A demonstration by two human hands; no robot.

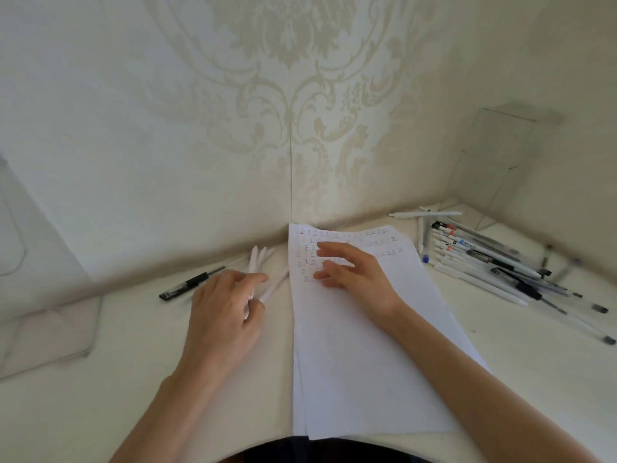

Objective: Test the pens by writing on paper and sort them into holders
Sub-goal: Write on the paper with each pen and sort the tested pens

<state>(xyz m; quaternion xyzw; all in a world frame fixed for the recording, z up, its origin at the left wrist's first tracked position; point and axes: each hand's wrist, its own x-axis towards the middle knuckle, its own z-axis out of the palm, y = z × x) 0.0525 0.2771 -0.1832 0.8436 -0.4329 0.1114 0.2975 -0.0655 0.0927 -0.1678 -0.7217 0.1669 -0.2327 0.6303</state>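
Gripping the white pens (256,265) in the curled left hand (223,312), pinning the paper (367,362) just beside it under the spread, empty right hand (350,272), and best squaring the tips before carrying them to the clear holder (50,329) further left.

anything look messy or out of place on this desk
Nothing spilled or damaged. The pen pile on the right lies in a loose, crisscrossed heap beside the clear holder, not in it. A black pen lies alone left of the white pens the left hand grips.
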